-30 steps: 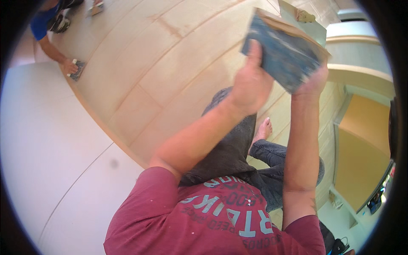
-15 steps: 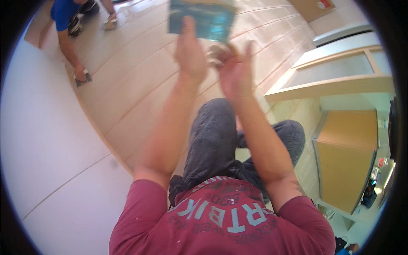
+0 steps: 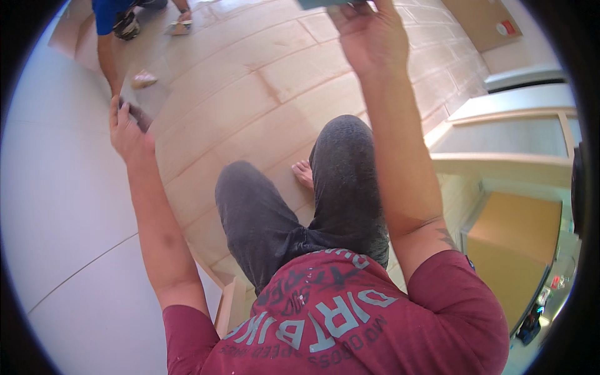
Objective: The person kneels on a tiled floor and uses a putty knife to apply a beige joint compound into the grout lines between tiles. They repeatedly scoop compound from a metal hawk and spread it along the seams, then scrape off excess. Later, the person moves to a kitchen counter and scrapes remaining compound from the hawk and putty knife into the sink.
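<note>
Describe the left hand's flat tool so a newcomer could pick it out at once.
Find the big white panel filling the picture's left, then the left hand by its upper right edge. That hand holds a blurred, flat grey blade. Unlike the blue-grey plate in the right hand, cut off by the top edge, it shows a pale beige lump.

At upper left, a rough, lumpy pale paste (image 3: 143,79) sits by a flat tool (image 3: 142,117), its finish blurred. At the top edge, a smooth blue-grey plate (image 3: 317,3). The tiled floor (image 3: 219,106) looks matt and dusty; the white panel (image 3: 62,162) at left, smooth. Below, faded dark denim trousers (image 3: 262,206) and a soft maroon cloth T-shirt (image 3: 431,319). At right, a pale wood-look frame (image 3: 500,164).
</note>
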A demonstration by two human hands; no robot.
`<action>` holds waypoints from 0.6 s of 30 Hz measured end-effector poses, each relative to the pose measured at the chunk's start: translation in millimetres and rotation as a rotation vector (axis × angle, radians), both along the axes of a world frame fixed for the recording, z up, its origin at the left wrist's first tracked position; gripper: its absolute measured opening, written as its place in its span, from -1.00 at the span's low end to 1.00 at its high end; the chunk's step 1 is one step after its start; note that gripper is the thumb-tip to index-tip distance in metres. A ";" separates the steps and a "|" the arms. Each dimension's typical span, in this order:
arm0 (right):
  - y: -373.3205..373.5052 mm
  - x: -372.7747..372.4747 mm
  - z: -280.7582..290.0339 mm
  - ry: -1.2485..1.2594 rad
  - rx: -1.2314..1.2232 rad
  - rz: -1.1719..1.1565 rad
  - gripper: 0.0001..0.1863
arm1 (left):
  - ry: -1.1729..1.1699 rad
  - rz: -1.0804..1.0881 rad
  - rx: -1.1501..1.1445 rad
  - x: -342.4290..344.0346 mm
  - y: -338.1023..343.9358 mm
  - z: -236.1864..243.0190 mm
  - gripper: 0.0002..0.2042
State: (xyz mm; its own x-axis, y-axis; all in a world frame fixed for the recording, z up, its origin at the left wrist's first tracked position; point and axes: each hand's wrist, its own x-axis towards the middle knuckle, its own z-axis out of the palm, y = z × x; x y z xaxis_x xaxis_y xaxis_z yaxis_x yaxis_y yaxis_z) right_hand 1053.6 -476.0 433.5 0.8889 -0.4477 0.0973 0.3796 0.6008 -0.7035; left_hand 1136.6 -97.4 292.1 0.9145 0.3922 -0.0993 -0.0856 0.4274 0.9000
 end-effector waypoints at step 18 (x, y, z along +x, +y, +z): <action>91.1 143.9 -47.1 -0.243 -0.956 0.318 -0.64 | 0.305 0.015 -0.544 35.2 -74.4 83.8 -0.69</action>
State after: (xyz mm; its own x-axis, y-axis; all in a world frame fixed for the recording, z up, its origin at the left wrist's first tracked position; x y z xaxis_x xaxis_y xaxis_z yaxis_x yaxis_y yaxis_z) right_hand 1197.5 -384.9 386.3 0.8612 0.1630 0.4814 0.4969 -0.0710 -0.8649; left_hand 1171.9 -171.8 375.8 0.8082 0.2249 -0.5443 0.1313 0.8321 0.5388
